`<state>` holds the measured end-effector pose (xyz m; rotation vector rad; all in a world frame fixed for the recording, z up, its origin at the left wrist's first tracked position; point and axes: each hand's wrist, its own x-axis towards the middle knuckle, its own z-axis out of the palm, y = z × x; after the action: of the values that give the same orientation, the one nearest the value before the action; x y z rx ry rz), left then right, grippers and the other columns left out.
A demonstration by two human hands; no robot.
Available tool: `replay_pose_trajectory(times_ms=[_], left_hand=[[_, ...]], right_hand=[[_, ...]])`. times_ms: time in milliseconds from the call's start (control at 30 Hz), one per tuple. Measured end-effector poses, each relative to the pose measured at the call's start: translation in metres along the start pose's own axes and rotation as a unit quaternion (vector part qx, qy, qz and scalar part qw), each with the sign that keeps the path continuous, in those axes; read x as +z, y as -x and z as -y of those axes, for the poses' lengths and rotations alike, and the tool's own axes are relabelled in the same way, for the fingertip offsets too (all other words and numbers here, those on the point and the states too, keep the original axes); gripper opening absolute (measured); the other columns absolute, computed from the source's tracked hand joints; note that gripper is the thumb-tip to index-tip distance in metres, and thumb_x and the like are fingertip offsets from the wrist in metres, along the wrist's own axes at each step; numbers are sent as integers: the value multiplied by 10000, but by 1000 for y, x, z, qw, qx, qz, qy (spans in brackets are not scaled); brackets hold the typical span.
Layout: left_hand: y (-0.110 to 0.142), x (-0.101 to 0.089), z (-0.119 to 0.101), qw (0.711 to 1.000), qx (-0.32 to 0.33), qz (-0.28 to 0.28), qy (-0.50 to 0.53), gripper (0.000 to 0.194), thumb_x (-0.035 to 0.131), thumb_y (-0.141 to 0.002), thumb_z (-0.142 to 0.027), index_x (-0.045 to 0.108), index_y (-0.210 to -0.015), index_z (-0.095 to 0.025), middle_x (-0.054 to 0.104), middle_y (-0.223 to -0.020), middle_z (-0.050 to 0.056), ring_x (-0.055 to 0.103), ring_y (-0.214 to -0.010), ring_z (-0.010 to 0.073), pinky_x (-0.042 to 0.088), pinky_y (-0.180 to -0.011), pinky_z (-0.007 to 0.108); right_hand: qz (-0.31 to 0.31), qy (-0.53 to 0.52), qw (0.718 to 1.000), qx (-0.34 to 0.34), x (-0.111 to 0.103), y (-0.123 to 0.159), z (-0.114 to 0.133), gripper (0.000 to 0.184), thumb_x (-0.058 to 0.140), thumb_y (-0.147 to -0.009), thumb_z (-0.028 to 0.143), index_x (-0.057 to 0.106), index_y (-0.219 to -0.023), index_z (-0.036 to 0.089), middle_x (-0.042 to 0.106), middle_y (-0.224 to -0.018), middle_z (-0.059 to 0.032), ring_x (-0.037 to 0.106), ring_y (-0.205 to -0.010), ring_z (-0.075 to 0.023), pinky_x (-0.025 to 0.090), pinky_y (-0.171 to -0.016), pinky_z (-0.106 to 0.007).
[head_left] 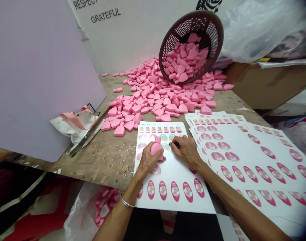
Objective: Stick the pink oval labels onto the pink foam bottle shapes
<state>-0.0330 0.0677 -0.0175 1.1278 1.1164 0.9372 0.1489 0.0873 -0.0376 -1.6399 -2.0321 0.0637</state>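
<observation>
My left hand [146, 163] is closed around a small pink bottle-shaped piece [156, 149], its cap end pointing away from me. Beneath both hands lies a white sticker sheet [176, 170] printed with pink oval labels and a row of small labels along the top. A few pale green spots show on it between my hands. My right hand [186, 151] rests on the sheet, fingers pinched on a thin dark tool [177, 144] whose tip is at one such spot. Most of that tool is hidden, so its kind is unclear.
Pink pieces [153, 97] spill over the table from a tipped brown basket [165, 36]. More sticker sheets [233, 147] overlap at the right. A lilac board [42, 77] stands left, near a white pouch [61, 124]. A plastic bag [80, 211] of pink pieces sits below the table edge.
</observation>
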Motion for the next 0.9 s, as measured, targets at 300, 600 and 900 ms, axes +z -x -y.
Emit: replay_pose_trajectory(times_ms=[300, 600, 900], left_hand=[[2, 0, 0, 1000, -1, -1, -2, 401, 682, -750, -419, 558, -1025, -154, 577, -769, 4, 688, -605, 169, 551, -551, 252], [3, 1, -4, 1000, -4, -1, -4, 399, 676, -754, -427, 558, -1027, -162, 612, -884, 45, 693, -609, 166, 549, -544, 245], [2, -1, -1, 1000, 0, 4, 14, 389, 673, -760, -420, 547, -1022, -161, 618, -954, 70, 690, -608, 158, 559, -564, 261]], right_hand=[[-36, 2, 999, 2, 2, 4, 1, 133, 534, -851, 306, 601, -797, 204, 664, -748, -30, 559, -765, -192, 295, -724, -332], [-15, 6, 1000, 18, 5, 2, 0, 180, 593, -809, 393, 594, -778, 216, 656, -738, -28, 566, -750, -200, 303, -700, -319], [-37, 41, 998, -19, 3, 0, 3, 152, 488, -887, 291, 601, -843, 201, 678, -776, -38, 548, -789, -203, 255, -793, -364]])
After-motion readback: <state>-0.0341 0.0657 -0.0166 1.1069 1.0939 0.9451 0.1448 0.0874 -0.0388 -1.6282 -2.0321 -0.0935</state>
